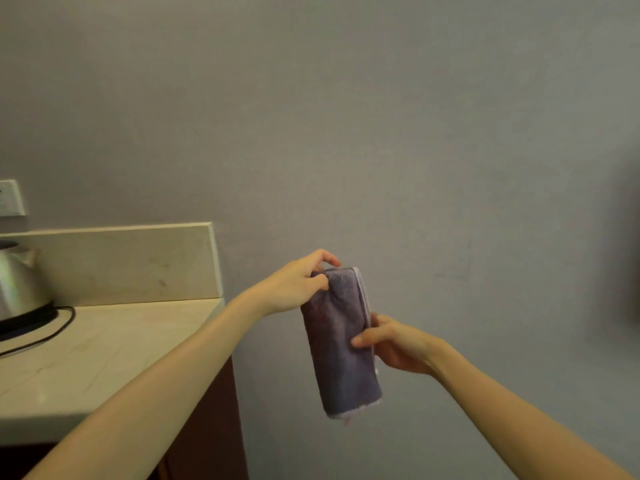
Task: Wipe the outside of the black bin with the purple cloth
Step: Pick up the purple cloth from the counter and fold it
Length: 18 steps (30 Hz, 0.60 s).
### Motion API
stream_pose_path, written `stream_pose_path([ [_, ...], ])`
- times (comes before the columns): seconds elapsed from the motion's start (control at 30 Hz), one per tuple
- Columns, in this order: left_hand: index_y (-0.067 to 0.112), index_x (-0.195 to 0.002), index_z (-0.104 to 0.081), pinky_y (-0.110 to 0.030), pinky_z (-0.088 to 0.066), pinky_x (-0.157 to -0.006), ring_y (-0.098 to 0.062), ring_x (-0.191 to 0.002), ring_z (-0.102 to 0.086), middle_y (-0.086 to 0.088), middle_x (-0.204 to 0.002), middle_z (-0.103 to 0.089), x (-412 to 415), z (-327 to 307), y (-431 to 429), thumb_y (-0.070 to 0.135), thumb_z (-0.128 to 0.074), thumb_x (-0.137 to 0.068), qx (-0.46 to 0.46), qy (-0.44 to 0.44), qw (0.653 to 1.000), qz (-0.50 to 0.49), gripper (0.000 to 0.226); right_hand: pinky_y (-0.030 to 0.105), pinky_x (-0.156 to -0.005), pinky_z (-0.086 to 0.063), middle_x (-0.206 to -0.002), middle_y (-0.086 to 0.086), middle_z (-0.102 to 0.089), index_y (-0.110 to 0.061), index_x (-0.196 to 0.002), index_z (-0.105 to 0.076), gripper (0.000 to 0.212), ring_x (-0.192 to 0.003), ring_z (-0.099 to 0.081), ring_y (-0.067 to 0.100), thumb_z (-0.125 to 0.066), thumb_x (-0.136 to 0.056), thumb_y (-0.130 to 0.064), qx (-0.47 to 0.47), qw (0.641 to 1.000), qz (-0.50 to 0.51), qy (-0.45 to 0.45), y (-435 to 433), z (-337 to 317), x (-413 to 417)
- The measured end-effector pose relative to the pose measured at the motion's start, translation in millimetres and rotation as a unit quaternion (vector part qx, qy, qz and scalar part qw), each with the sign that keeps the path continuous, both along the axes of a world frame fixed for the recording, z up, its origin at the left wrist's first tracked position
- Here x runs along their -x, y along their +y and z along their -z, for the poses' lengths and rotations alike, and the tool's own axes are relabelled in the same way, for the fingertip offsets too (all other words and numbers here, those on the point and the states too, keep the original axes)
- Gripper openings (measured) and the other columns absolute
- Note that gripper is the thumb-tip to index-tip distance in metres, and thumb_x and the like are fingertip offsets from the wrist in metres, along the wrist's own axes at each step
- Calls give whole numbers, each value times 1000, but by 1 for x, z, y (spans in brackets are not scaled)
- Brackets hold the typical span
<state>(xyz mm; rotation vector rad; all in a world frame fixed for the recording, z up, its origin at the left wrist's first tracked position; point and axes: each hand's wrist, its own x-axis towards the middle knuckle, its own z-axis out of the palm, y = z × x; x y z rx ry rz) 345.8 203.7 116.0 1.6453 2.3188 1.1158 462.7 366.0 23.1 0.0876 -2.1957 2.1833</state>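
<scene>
The purple cloth [343, 344] hangs folded in the air in front of a grey wall, its pale hem along the right edge and bottom. My left hand [298, 285] pinches its top left corner. My right hand [394, 344] grips its right edge about halfway down, thumb on the front. Both arms reach forward from the bottom of the view. The black bin is not in view.
A cream stone counter [104, 355] with a low backsplash [121, 265] stands at the left, its brown cabinet front below. A steel kettle [17, 282] on a black base with a cord sits at the far left. A wall socket [10, 199] is above it.
</scene>
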Motion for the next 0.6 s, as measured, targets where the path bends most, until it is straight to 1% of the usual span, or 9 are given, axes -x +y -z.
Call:
stream_pose_path([
  [0.07,26,-113,-54,-46,-48,-90,-28,-102,-60,-14,-105,-66,-7,0,6,12,-50,-85,1,-6,1000,-10,32,36,-95,-47,-123,14,-64,-5,-125,-56,59,-116,-58,29,-74,-69,-16,35,999,-3,15,3,-1,-8],
  [0.13,23,-113,-54,-44,-48,-90,-27,-104,-60,-14,-108,-65,-15,2,12,9,-51,-85,-12,-25,1000,-12,32,34,-92,-49,-119,14,-67,-4,-123,-57,55,-112,-61,27,-75,-74,-21,30,998,44,30,4,-2,-13],
  [0.17,21,-113,-54,-43,-48,-90,-25,-105,-60,-13,-111,-64,-19,4,14,8,-51,-85,-21,-38,999,-10,31,32,-88,-51,-114,13,-69,-4,-120,-59,49,-107,-64,26,-74,-76,-21,26,996,80,40,4,-2,-15],
  [0.23,18,-114,-54,-38,-48,-89,-23,-106,-59,-11,-114,-61,-25,9,20,6,-54,-85,-47,-65,997,-13,31,27,-74,-54,-102,10,-73,-7,-110,-64,31,-94,-70,21,-69,-82,-19,27,988,139,58,3,0,-18],
  [0.3,14,-118,-51,-30,-48,-83,-20,-102,-57,-8,-115,-57,-28,15,26,8,-56,-87,-81,-92,992,-39,33,24,-64,-54,-93,8,-75,-10,-102,-67,19,-83,-71,18,-64,-87,-20,43,981,175,68,4,2,-21],
  [0.4,7,-127,-42,-22,-46,-69,-17,-97,-53,-6,-115,-52,-36,29,37,12,-57,-90,-144,-169,971,-84,40,21,-59,-53,-88,5,-76,-11,-101,-67,16,-76,-71,15,-58,-90,-18,65,970,216,88,6,5,-23],
  [0.47,4,-130,-37,-20,-49,-65,-15,-89,-54,-7,-115,-48,-42,41,44,12,-55,-91,-172,-233,952,-97,44,21,-57,-52,-84,3,-76,-11,-100,-67,15,-73,-71,14,-57,-91,-19,79,966,229,93,9,8,-25],
  [0.53,4,-133,-34,-25,-49,-71,-15,-90,-55,-7,-117,-48,-46,56,51,16,-54,-93,-164,-263,944,-112,46,22,-56,-53,-84,5,-76,-10,-101,-66,17,-73,-71,15,-56,-92,-19,97,962,240,92,13,12,-27],
  [0.6,5,-135,-33,-27,-47,-79,-17,-96,-55,-5,-117,-50,-47,73,57,24,-53,-93,-132,-266,946,-132,50,24,-56,-54,-85,6,-76,-9,-102,-65,17,-74,-72,18,-57,-92,-20,117,958,246,86,20,18,-30],
])
